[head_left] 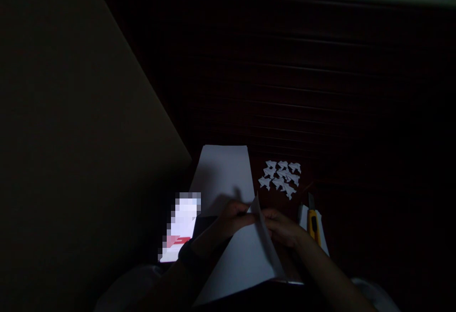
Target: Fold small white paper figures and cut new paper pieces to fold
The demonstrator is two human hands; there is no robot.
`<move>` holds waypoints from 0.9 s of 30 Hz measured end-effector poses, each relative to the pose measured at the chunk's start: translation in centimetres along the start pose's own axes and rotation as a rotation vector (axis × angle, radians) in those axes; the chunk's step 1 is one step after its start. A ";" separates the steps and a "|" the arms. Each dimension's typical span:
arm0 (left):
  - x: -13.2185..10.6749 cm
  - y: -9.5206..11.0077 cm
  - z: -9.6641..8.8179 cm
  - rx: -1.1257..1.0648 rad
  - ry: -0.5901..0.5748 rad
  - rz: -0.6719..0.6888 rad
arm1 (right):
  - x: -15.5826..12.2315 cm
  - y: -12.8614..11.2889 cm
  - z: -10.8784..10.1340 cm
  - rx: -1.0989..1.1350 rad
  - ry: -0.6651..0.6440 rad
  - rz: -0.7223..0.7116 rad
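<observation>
A white sheet of paper [245, 257], bent up along its right side, is between my two hands. My left hand [235, 217] grips its far edge from the left, with fingers over the paper and a dark band at the wrist. On the right side, my right hand [280, 226] has its fingers closed on the raised edge of the same sheet. Part of the fingers is hidden behind the paper. Beyond my left hand lies a stack of white paper [228, 169]. Several small folded paper figures [281, 175] sit in a cluster past my right hand.
A yellow utility knife [313, 224] with its blade out rests on white paper pieces [324, 236] beside my right forearm. A lit screen [183, 229] glows at the left. Dark wooden panelling [285, 89] rises behind, with a pale wall [71, 112] at left. The light is dim.
</observation>
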State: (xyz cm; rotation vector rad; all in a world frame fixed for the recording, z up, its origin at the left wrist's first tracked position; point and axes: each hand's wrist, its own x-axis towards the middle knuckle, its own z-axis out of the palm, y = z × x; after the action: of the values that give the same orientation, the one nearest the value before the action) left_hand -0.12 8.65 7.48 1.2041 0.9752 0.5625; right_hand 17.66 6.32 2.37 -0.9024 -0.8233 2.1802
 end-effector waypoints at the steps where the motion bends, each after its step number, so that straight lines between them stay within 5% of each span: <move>1: 0.0 0.0 0.0 0.010 -0.009 -0.006 | 0.0 0.0 0.0 0.001 0.004 -0.001; 15: 0.7 -0.7 -0.1 -0.010 0.094 -0.022 | -0.6 -1.9 1.1 -0.172 0.021 -0.057; 22: 1.1 -0.1 0.0 -0.298 0.160 -0.060 | -0.6 -2.2 0.9 -0.314 0.115 -0.092; 27: 1.1 -0.7 -0.7 -0.099 0.100 0.075 | -0.2 -2.2 0.3 -0.506 0.257 -0.249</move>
State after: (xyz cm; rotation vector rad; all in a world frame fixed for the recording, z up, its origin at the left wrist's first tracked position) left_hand -0.25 9.74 6.47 1.1361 0.9783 0.7278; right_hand 18.25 7.39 4.22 -1.2169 -1.3064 1.6231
